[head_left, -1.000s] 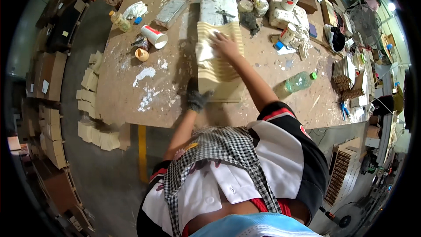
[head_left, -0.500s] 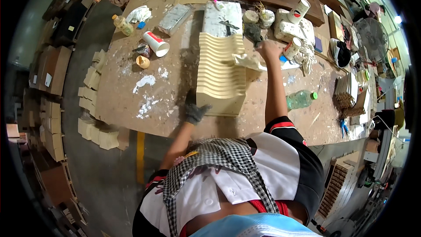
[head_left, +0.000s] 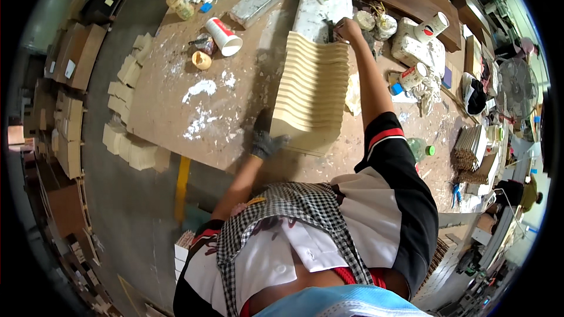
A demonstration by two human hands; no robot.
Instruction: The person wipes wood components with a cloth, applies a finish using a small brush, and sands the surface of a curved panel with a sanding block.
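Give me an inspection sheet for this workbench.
Surface: wooden workbench, smeared with white patches.
Job's things: stepped stack of pale wood pieces lying mid-bench.
Clutter: tipped paper cup, bottle, green-capped bottle, white lumps.
Hands: gloved left hand on the stack's near corner; bare right hand at its far end.
Cables: nothing seen.
Surroundings: wood blocks on the floor, fan at right.
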